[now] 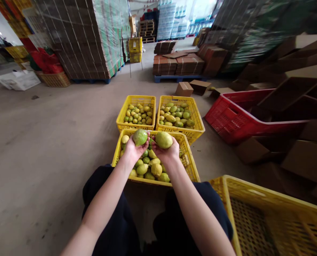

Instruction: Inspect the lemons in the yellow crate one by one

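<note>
Over the near yellow crate (193,167), my left hand (134,151) holds a green lemon (140,137) in its upturned palm. Beside it, my right hand (167,151) cups a larger yellow-green lemon (164,140). The two hands are close together, with a small gap between the fruits. Several yellow and green lemons (156,169) lie in the near crate, partly hidden by my hands and forearms. Just beyond stand two more yellow crates: the left one (121,115) has smaller fruits, the right one (198,124) larger ones.
At the lower right stands a yellow crate (254,188) with its slatted floor showing. A red crate (227,117) with cardboard boxes (307,160) around it is on the right. Flattened cartons (190,65) lie on a blue pallet (171,79) farther back. Wrapped stacks (75,39) rise behind.
</note>
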`<state>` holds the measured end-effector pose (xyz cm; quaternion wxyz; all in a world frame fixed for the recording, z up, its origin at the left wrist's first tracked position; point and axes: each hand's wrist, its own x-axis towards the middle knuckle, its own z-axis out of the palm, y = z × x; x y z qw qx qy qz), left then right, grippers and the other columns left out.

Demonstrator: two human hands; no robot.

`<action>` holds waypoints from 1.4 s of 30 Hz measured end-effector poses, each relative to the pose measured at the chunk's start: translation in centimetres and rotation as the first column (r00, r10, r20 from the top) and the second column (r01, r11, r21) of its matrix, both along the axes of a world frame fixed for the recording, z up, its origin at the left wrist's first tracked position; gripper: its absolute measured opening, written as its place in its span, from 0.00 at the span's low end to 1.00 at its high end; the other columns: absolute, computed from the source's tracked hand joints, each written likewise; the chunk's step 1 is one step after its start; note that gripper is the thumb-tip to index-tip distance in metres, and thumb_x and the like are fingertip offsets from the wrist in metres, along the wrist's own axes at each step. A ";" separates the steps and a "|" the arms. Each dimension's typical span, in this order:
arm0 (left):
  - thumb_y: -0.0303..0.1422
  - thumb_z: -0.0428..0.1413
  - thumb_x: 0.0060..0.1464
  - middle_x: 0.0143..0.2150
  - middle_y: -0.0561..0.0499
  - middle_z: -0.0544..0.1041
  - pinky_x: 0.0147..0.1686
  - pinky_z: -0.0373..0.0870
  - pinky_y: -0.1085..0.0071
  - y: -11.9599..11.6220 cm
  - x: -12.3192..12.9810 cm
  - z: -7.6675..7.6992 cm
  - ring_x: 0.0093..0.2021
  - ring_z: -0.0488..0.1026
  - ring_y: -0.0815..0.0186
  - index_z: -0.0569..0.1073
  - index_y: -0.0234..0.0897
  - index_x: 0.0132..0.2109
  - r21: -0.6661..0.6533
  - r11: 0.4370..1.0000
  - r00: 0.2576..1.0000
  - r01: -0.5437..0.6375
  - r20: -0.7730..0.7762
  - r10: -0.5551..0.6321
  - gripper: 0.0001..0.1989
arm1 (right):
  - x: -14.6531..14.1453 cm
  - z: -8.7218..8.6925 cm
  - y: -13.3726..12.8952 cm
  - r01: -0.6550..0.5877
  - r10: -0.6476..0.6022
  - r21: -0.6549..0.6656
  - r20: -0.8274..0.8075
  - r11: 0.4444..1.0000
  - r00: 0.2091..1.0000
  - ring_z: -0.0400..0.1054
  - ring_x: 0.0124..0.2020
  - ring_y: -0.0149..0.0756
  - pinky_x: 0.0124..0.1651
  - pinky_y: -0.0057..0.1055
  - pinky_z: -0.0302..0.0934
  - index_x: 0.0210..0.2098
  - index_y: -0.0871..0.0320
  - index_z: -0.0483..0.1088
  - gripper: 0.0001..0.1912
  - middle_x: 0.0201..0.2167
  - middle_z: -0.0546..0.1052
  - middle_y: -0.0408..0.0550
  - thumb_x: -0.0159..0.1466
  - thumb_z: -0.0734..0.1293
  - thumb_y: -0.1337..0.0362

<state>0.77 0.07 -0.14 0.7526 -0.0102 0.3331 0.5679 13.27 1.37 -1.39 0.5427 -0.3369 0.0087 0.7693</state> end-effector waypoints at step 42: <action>0.35 0.46 0.62 0.32 0.45 0.72 0.26 0.74 0.77 0.1 -0.2 0.1 0.31 0.73 0.67 0.73 0.34 0.35 -0.057 0.998 0.987 -0.028 0.156 0.037 0.14 | -0.3 0.3 -0.1 -0.028 0.027 -0.035 -0.029 0.999 0.999 0.71 0.25 0.36 0.23 0.29 0.69 0.34 0.59 0.67 0.13 0.23 0.74 0.48 0.67 0.56 0.58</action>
